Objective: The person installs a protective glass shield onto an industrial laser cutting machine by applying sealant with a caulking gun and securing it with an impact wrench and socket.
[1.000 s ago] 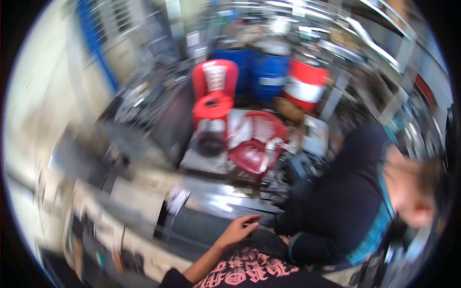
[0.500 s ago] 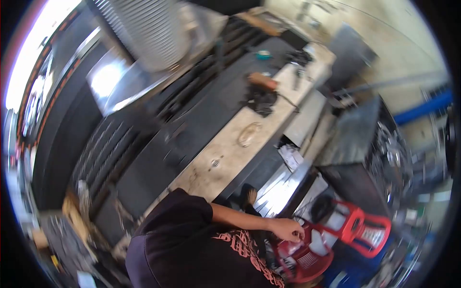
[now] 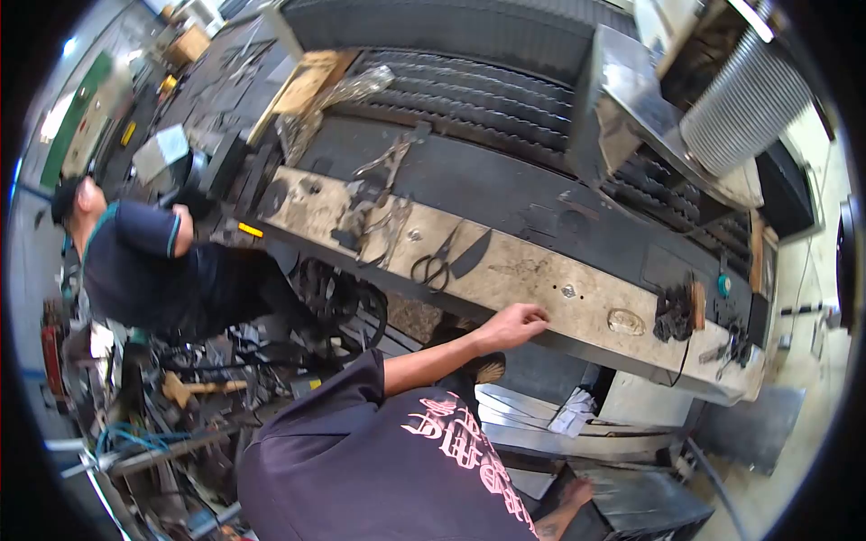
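Workshop clutter surrounds a long bench strip (image 3: 505,290), pale and stained, which runs from far left to near right of the person. Over its near edge is the left hand (image 3: 512,328), palm side turned down, its fingers loosely bent with nothing seen between them; whether they touch the strip cannot be told. Low at the right, in front of a dark metal box (image 3: 654,505), the right hand (image 3: 578,492) is dim and blurred, so its grip cannot be told.

Outward from the left fingertips, a small round metal fitting (image 3: 568,290) lies just beyond and to the right. Farther right along the strip are an oval piece (image 3: 625,322), its long axis roughly along the strip, and a dark crumpled bundle (image 3: 672,316). To the left and farther off lie black-handled scissors (image 3: 441,256), set crosswise: loops toward the near edge, blades pointing far and slightly right. Beside them, on the side toward the hand, a dark pointed plate (image 3: 471,256) leans the same way. Left hand is clearly nearer than right to all of these. Beyond the strip stretches a slatted bed (image 3: 451,88); at far left, a co-worker (image 3: 135,261) in dark clothes stands turned away.
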`<state>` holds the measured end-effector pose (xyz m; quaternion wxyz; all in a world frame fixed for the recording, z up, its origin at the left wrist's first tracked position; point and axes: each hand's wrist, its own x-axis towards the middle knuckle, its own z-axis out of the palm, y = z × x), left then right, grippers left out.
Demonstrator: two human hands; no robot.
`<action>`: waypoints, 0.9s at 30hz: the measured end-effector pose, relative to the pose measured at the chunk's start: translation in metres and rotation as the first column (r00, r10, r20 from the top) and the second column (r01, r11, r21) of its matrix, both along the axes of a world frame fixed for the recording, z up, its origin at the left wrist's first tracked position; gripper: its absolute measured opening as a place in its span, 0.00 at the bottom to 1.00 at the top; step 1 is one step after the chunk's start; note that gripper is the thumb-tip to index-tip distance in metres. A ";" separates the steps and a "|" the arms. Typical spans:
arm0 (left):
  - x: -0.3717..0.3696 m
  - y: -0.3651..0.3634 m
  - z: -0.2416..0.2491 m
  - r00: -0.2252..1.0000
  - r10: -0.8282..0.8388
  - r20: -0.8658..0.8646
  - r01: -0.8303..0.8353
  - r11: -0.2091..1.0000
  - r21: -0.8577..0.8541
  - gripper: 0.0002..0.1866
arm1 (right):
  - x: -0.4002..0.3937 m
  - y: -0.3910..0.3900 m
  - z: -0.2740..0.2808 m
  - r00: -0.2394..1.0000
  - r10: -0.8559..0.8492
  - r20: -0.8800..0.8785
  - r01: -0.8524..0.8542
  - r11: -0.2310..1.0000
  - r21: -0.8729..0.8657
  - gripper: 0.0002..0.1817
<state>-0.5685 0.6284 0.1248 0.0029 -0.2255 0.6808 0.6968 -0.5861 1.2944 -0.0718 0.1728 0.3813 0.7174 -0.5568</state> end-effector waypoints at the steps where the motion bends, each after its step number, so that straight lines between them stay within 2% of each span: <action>1: 0.026 -0.006 -0.010 0.996 0.082 0.028 -0.081 0.997 -0.018 0.19 | -0.038 -0.022 0.015 0.996 -0.005 -0.088 0.009 0.999 0.047 0.12; 2: 0.052 -0.013 -0.016 0.990 0.119 0.080 -0.116 0.992 -0.041 0.19 | -0.066 -0.056 0.046 0.983 0.173 -0.064 -0.173 0.985 0.003 0.15; 3: 0.079 -0.020 -0.024 0.980 0.154 0.127 -0.147 0.987 -0.062 0.19 | -0.079 -0.107 0.066 0.986 0.112 -0.125 -0.106 0.993 0.055 0.22; 4: 0.106 -0.025 -0.039 0.970 0.180 0.165 -0.170 0.983 -0.068 0.20 | -0.097 -0.130 0.060 0.974 0.183 -0.132 -0.187 0.982 -0.017 0.25; 7: 0.176 -0.051 -0.058 0.949 0.231 0.216 -0.217 0.972 -0.088 0.20 | -0.104 -0.265 0.044 0.927 0.343 -0.150 -0.359 0.929 -0.094 0.25; 8: 0.198 -0.062 -0.059 0.934 0.280 0.220 -0.277 0.960 -0.046 0.20 | -0.099 -0.317 0.035 0.925 0.369 -0.089 -0.379 0.912 -0.158 0.24; 9: 0.220 -0.074 -0.060 0.919 0.320 0.229 -0.329 0.944 0.000 0.20 | -0.086 -0.369 0.021 0.900 0.427 -0.081 -0.435 0.891 -0.132 0.23; 10: 0.240 -0.090 -0.063 0.901 0.388 0.193 -0.395 0.919 0.001 0.20 | -0.064 -0.428 0.024 0.824 0.557 -0.110 -0.567 0.804 -0.177 0.22; 11: 0.261 -0.106 -0.061 0.880 0.448 0.159 -0.455 0.890 0.008 0.19 | -0.039 -0.491 0.031 0.749 0.659 -0.074 -0.663 0.744 -0.085 0.23; 13: 0.311 -0.143 -0.061 0.830 0.541 0.133 -0.548 0.837 0.015 0.17 | 0.003 -0.591 0.025 0.583 0.807 -0.095 -0.808 0.562 -0.178 0.19; 14: 0.339 -0.163 -0.060 0.784 0.605 0.139 -0.615 0.787 0.041 0.16 | 0.027 -0.643 0.026 0.540 0.838 -0.078 -0.832 0.518 -0.199 0.19; 15: 0.367 -0.182 -0.064 0.736 0.671 0.092 -0.674 0.739 -0.006 0.15 | 0.048 -0.695 0.032 0.433 0.895 -0.106 -0.890 0.405 -0.208 0.20; 16: 0.397 -0.202 -0.065 0.680 0.723 0.125 -0.728 0.685 0.002 0.15 | 0.073 -0.746 0.049 0.350 0.923 -0.163 -0.923 0.310 -0.226 0.22; 17: 0.427 -0.217 -0.081 0.627 0.775 0.083 -0.771 0.632 -0.077 0.15 | 0.086 -0.793 0.044 0.251 0.949 -0.190 -0.945 0.198 -0.259 0.22; 18: 0.456 -0.229 -0.085 0.539 0.837 0.090 -0.834 0.546 -0.081 0.14 | 0.100 -0.833 0.037 0.151 0.965 -0.213 -0.951 0.084 -0.297 0.23; 19: 0.485 -0.238 -0.090 0.461 0.881 0.104 -0.870 0.472 -0.141 0.15 | 0.122 -0.871 0.048 0.107 0.971 -0.212 -0.972 0.058 -0.226 0.24; 21: 0.529 -0.249 -0.081 0.255 0.958 0.134 -0.962 0.265 -0.066 0.14 | 0.149 -0.947 0.055 0.005 0.982 -0.186 -0.990 -0.021 -0.136 0.28; 23: 0.568 -0.250 -0.083 0.130 0.965 0.229 -0.988 0.146 -0.054 0.14 | 0.176 -1.000 0.065 0.020 0.999 -0.030 -0.999 0.019 -0.038 0.34; 25: 0.597 -0.237 -0.092 -0.028 0.978 0.208 -1.000 -0.025 -0.019 0.12 | 0.168 -1.037 -0.037 -0.057 0.998 0.000 -0.979 -0.056 0.197 0.35; 26: 0.614 -0.225 -0.102 -0.087 0.965 0.246 -0.996 -0.082 -0.031 0.13 | 0.169 -1.048 -0.061 -0.122 0.989 -0.082 -0.938 -0.088 0.336 0.31; 27: 0.629 -0.211 -0.118 -0.139 0.950 0.280 -0.990 -0.136 -0.029 0.14 | 0.181 -1.053 -0.051 -0.102 0.975 -0.195 -0.973 -0.057 0.224 0.23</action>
